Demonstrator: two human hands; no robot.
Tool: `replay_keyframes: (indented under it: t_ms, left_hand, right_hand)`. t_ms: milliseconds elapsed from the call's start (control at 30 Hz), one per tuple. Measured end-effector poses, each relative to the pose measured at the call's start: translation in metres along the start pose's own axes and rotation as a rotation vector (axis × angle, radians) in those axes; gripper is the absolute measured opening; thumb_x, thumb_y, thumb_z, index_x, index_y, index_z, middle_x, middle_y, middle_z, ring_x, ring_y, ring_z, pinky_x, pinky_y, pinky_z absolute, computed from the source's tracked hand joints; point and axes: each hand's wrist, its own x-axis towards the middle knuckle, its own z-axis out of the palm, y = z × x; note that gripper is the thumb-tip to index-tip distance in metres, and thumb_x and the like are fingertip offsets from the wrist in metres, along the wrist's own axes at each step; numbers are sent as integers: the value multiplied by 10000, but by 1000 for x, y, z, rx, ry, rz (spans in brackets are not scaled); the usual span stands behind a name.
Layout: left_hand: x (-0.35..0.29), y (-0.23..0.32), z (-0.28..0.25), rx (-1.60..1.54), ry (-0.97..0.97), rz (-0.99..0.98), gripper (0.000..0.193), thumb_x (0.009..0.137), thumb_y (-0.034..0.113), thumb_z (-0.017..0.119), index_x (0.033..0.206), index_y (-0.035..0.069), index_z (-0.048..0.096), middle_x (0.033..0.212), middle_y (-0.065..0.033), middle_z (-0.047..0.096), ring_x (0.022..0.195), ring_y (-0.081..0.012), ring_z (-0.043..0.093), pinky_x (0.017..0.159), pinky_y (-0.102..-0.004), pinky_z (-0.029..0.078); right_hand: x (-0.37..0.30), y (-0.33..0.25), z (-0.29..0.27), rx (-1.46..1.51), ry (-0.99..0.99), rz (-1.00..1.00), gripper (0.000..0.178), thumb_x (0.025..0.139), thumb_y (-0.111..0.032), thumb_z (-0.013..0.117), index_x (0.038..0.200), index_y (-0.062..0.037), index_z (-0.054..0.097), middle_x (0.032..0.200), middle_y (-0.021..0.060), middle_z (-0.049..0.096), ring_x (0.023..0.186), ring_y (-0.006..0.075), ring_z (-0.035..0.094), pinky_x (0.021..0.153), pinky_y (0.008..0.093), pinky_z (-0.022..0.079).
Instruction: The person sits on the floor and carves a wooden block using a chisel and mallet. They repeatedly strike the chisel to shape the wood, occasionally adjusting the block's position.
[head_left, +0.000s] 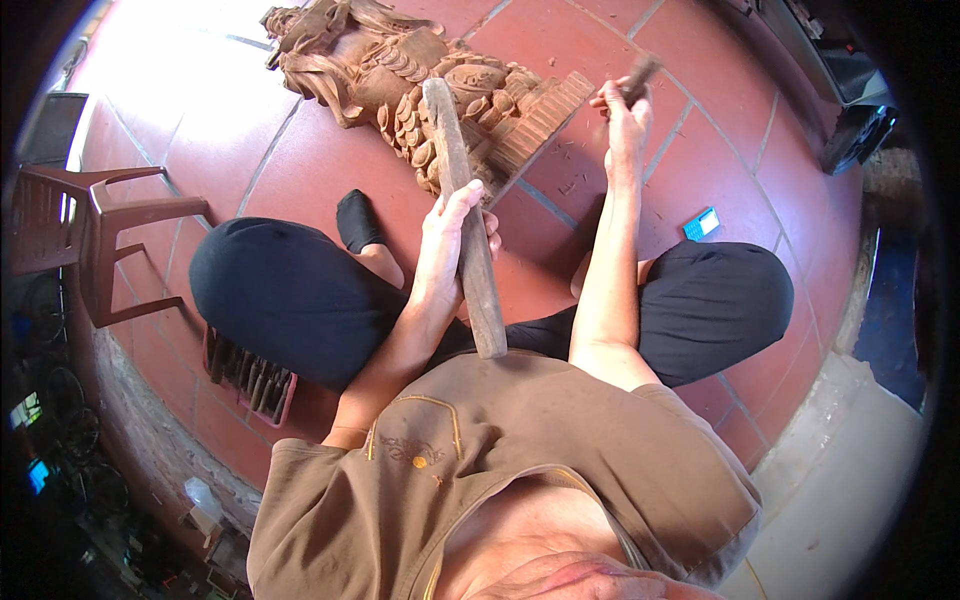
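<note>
My left hand (pixel 455 240) is wrapped round the middle of a long wooden club-like mallet (pixel 461 160), held up in front of my chest. Its upper end overlaps the carved wooden statue (pixel 400 75) in the view. The statue lies on its side on the tiled floor, with its stepped base toward the right. Beyond that base, my right hand (pixel 626 112) grips a short brown wooden piece (pixel 640 75); motion blur hides its exact kind. The right hand appears apart from the statue.
Wood shavings (pixel 570 187) lie on the red tiles by the base. A small blue-and-white box (pixel 701 224) is near my right knee. To the left stands a brown plastic chair (pixel 95 215). Beside my left thigh, a pink basket (pixel 283 400) holds several chisel-like tools.
</note>
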Motion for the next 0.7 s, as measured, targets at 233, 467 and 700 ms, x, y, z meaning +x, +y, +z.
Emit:
replay_keyframes:
  t_ms: [233, 467, 700]
  left_hand:
    - [3, -3, -1, -17, -8, -9, 350, 916, 378, 620, 1069, 85, 506, 688, -57, 536, 496, -165, 526, 473, -279, 427]
    - [3, -1, 2, -78, 5, -3, 318, 893, 327, 663, 1005, 90, 483, 640, -77, 540, 440, -176, 527, 408, -282, 434]
    - [6, -5, 2, -68, -80, -3, 318, 893, 331, 667, 1007, 102, 477, 634, -67, 532, 452, -166, 530, 415, -277, 444]
  right_hand:
    - [-3, -23, 16, 251, -68, 58, 137, 984, -190, 579, 1029, -100, 486, 950, 82, 657, 822, 180, 664, 818, 330, 462]
    - [4, -23, 32, 97, -295, 80, 279, 918, -170, 681, 1152, -65, 569, 939, 48, 644, 848, 151, 644, 811, 308, 501]
    - [55, -24, 34, -89, -636, 167, 314, 898, -222, 711, 1145, -76, 584, 940, 49, 654, 860, 158, 675, 802, 349, 576]
